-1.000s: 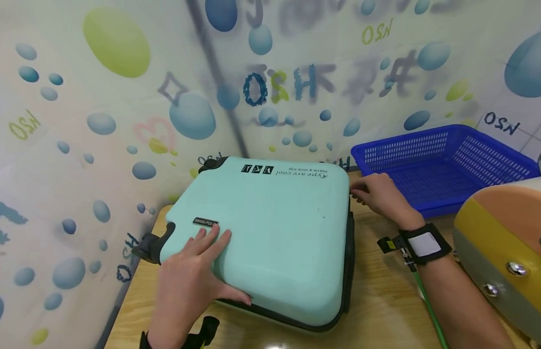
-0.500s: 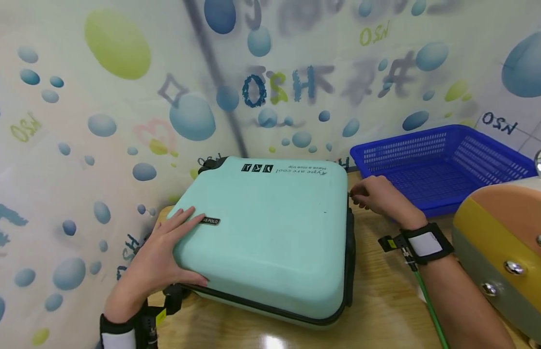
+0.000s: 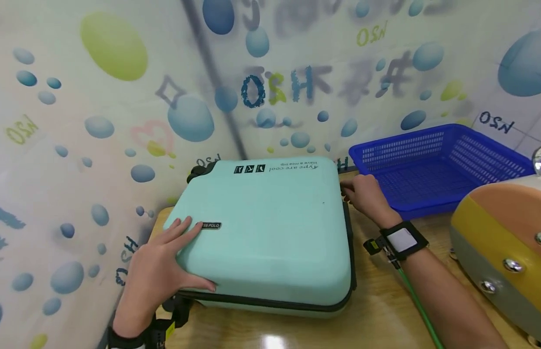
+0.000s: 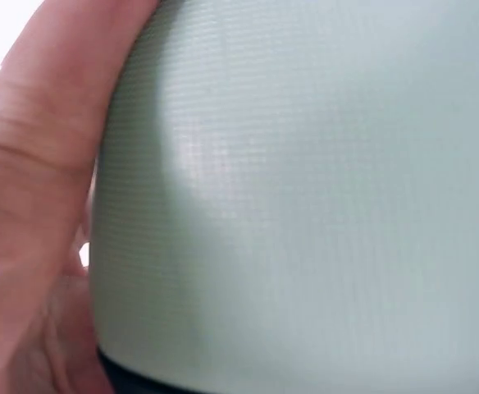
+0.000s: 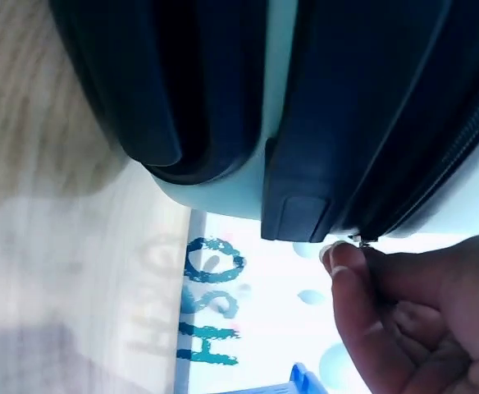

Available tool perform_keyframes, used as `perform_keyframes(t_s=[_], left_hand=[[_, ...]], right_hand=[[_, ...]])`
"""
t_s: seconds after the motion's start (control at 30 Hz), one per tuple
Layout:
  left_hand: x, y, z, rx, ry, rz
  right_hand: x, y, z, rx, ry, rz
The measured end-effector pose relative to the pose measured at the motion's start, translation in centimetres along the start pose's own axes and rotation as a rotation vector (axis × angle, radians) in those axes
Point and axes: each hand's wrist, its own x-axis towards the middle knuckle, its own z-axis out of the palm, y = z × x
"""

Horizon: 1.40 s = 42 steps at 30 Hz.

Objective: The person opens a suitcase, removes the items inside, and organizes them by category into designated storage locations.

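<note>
Suitcase (image 3: 270,223), one, mint-green hard shell with black trim, lying flat in the middle of the wood-grain table (image 3: 235,334); black wheel fitting (image 3: 200,170) at its far left corner, three black pictogram squares (image 3: 249,169) and inverted lettering along the far edge, small black nameplate (image 3: 211,225) reading "SS POLO" at left, its first letters covered by a finger. Left hand (image 3: 159,274): spread wide, fingers resting on the left part of the lid, thumb laid along the near side above the dark seam. Right hand (image 3: 367,196): fingers curled narrow at the suitcase's far right side, pinching a small metal zip pull (image 5: 361,240) at the end of the zip (image 5: 461,156). Each wrist carries a black strap; a green cable (image 3: 421,308) runs from the right one. Blue plastic basket (image 3: 401,155), perforated, far right. Rounded yellow, orange and grey object (image 3: 497,218) with silver studs, right, partly out of view. Backdrop (image 3: 166,48), pale, printed with blue and green spots, behind all.
</note>
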Motion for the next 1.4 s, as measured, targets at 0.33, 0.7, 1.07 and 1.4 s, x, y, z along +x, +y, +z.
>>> perform_keyframes(t_s=[0.33,0.7,1.07,1.4], left_hand=[[-0.2,0.9,-0.1,0.059,0.063,-0.021],[-0.7,2.9,-0.2,0.111,0.025,-0.156],[-0.5,5.9,-0.1,0.186,-0.023,-0.278],[-1.0,7.4,-0.3,0.125,-0.018,-0.251]], right_hand=[[-0.1,-0.1,-0.6,0.048,-0.026,-0.037],[-0.4,-1.4,-1.6,0.042,-0.117,-0.099],[-0.6,-2.4,-2.3,0.056,-0.236,-0.080],[-0.6,-2.6,-3.7,0.062,-0.334,-0.051]])
